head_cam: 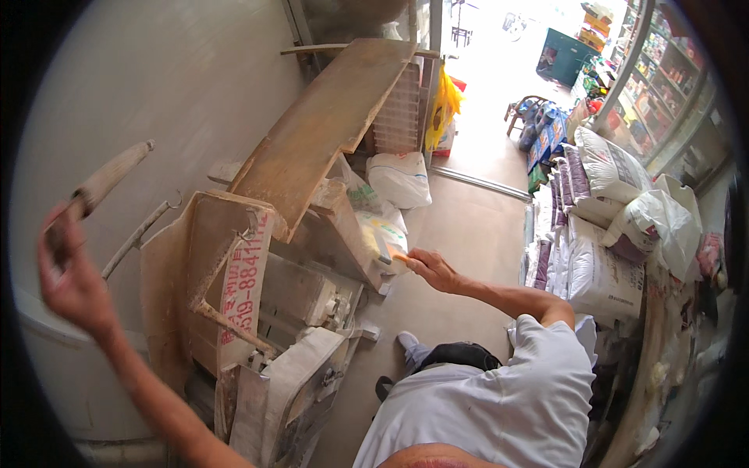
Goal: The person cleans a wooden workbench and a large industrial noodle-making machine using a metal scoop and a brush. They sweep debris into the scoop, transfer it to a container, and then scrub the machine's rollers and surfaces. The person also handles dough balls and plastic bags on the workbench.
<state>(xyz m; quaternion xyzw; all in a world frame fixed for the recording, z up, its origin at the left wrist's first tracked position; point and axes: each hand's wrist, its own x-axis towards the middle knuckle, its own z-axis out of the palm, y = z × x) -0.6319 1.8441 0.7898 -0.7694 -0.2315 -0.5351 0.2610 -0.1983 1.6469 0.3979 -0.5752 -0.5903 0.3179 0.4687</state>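
In my left hand (pixel 73 275), raised at the left near the wall, is one end of a pale, worn cylindrical roll (pixel 114 175); blur hides its exact kind. My right hand (pixel 433 270) grips the orange handle of a flat brush (pixel 397 254). Its pale bristles point left, in front of a white plastic bag (pixel 386 225). Between my hands stands a dusty machine (pixel 304 292) with wooden panels and metal fittings. One panel (pixel 246 281) bears red writing. A long wooden board (pixel 333 123) slopes across the machine's far end.
Stacked white sacks (pixel 605 263) line the right side. A yellow plastic bag (pixel 445 105) hangs by the doorway, whose metal floor track (pixel 483 182) crosses the tiled floor (pixel 468 216). Bent metal rods (pixel 137 234) stick out at the machine's left. Glass-fronted shelves (pixel 667 88) hold goods.
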